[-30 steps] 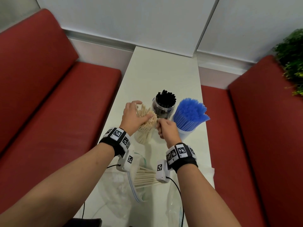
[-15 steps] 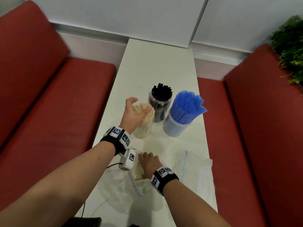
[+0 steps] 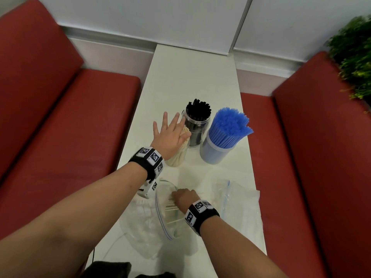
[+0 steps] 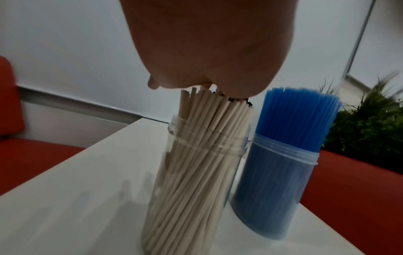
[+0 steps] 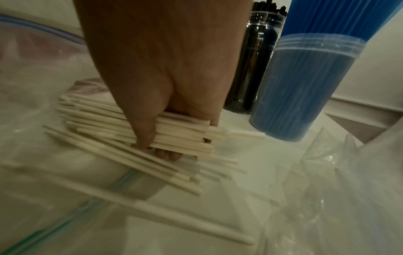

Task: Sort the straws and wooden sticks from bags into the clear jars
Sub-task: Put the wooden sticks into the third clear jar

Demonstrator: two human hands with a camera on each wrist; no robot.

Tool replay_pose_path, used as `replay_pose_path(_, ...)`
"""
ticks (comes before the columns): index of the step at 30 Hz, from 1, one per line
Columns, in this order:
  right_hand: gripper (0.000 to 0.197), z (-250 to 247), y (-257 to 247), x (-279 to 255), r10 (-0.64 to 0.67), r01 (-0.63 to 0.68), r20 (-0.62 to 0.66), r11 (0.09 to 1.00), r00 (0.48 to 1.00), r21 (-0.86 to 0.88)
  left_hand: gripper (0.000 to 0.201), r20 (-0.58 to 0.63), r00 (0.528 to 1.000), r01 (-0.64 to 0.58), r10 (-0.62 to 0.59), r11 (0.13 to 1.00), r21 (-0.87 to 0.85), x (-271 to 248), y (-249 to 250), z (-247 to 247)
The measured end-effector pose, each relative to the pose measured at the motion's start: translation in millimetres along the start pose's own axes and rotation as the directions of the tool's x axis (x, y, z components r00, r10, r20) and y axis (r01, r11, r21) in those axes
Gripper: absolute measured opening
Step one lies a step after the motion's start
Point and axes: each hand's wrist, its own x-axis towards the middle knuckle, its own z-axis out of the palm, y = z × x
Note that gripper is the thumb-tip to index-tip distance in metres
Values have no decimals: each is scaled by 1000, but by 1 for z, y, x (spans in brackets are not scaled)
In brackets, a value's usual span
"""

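Three clear jars stand mid-table. The jar of wooden sticks [image 3: 177,157] [image 4: 196,172] is on the left; my left hand [image 3: 168,133] lies flat on the stick tops with fingers spread, its palm [image 4: 209,51] pressing them. Beside it are the jar of black straws [image 3: 197,125] [image 5: 250,69] and the jar of blue straws [image 3: 222,141] [image 4: 283,172] [image 5: 305,82]. Nearer me, my right hand [image 3: 183,197] [image 5: 172,136] reaches into an open zip bag [image 3: 160,217] [image 5: 65,189] and grips a bundle of wooden sticks [image 5: 181,134]; loose sticks [image 5: 130,163] lie under it.
A second, empty clear bag [image 3: 239,201] lies crumpled at the table's right front. Red bench seats [image 3: 70,117] flank the narrow white table [image 3: 192,77] on both sides. A green plant [image 3: 353,57] stands at the far right. A white wall closes the table's far end.
My right hand left the stick jar and came back into the zip bag, closing on a bundle. My left hand went from cupping the sticks to lying flat on their tops.
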Motion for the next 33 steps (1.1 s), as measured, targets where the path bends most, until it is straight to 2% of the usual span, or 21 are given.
replay_pose_path(2, 31, -6, -1, -3, 25, -24, 15, 1000, 1000, -20, 72, -9, 999, -35, 35, 999, 9, 0, 2, -1)
replay_pose_path(5, 33, -15, -3, -11, 38, -38, 8, 999, 999, -38, 76, 142, 988, -74, 66, 996, 51, -4, 5, -1)
replay_pose_path(6, 34, -17, -3, -15, 45, -44, 4, 998, 999, -49, 76, 142, 987, -83, 75, 995, 50, -5, 6, -4)
replay_pose_path(8, 34, -22, -3, -23, 55, -55, -5, 996, 998, -74, 71, 11, 989, -146, 146, 989, 14, -9, 12, -14)
replay_pose_path(11, 34, -28, -4, -34, 76, -80, -39, 991, 996, -105, 41, -280, 920, -333, 275, 925, -184, -28, 26, -25)
replay_pose_path(12, 33, -31, -3, -37, 84, -90, -58, 990, 995, -108, 33, -263, 930, -329, 258, 902, -280, -36, 28, -25)
replay_pose_path(13, 34, -36, -3, -41, 90, -97, -70, 990, 993, -107, 29, -135, 970, -240, 202, 882, -404, -44, 30, -25)
replay_pose_path(14, 34, -41, -2, -44, 93, -101, -73, 989, 993, -108, 25, 63, 986, -100, 152, 859, -502, -51, 31, -24)
replay_pose_path(15, 34, -48, -2, -48, 98, -106, -67, 988, 993, -115, 25, 265, 956, 31, 129, 849, -527, -57, 31, -22)
replay_pose_path(16, 34, -54, -2, -50, 108, -115, -63, 985, 992, -128, 28, 443, 889, 118, 117, 876, -467, -62, 30, -20)
replay_pose_path(17, 34, -61, -2, -53, 123, -130, -62, 981, 991, -141, 33, 576, 811, 115, 103, 937, -330, -66, 28, -17)
replay_pose_path(18, 35, -69, -2, -56, 146, -152, -52, 978, 988, -145, 38, 671, 737, 60, 76, 982, -178, -72, 28, -16)
replay_pose_path(19, 35, -76, -2, -59, 170, -173, -32, 974, 985, -144, 43, 727, 685, -5, 42, 999, -53, -76, 28, -11)
replay_pose_path(20, 34, -84, -2, -61, 196, -195, -9, 969, 981, -154, 48, 759, 651, -14, 19, 1000, -13, -81, 30, -8)
replay_pose_path(21, 32, -92, -4, -61, 226, -221, 8, 959, 974, -179, 51, 760, 649, 19, 32, 998, -59, -84, 32, -2)
replay_pose_path(22, 30, -100, -6, -61, 268, -256, 20, 938, 963, -232, 49, 731, 680, 55, 62, 989, -135, -86, 34, 5)
replay_pose_path(24, 25, -117, -13, -65, 382, -353, 7, 862, 924, -363, 33, 606, 792, 90, 77, 966, -242, -91, 40, 11)
replay_pose_path(26, 27, -133, -19, -75, 391, -380, -64, 822, 918, -423, 28, 486, 872, 142, 53, 924, -355, -95, 42, 15)
replay_pose_path(28, 26, -151, -24, -92, 327, -379, -191, 817, 925, -434, 21, 403, 914, 174, 52, 846, -504, -97, 47, 13)
replay_pose_path(31, 18, -185, -25, -130, 152, -305, -375, 868, 914, -391, 26, 286, 958, 206, -20, 742, -638, -96, 59, 7)
replay_pose_path(33, 19, -214, -22, -154, 71, -239, -490, 927, 869, -289, 17, 273, 954, 293, -124, 586, -755, -96, 66, 0)
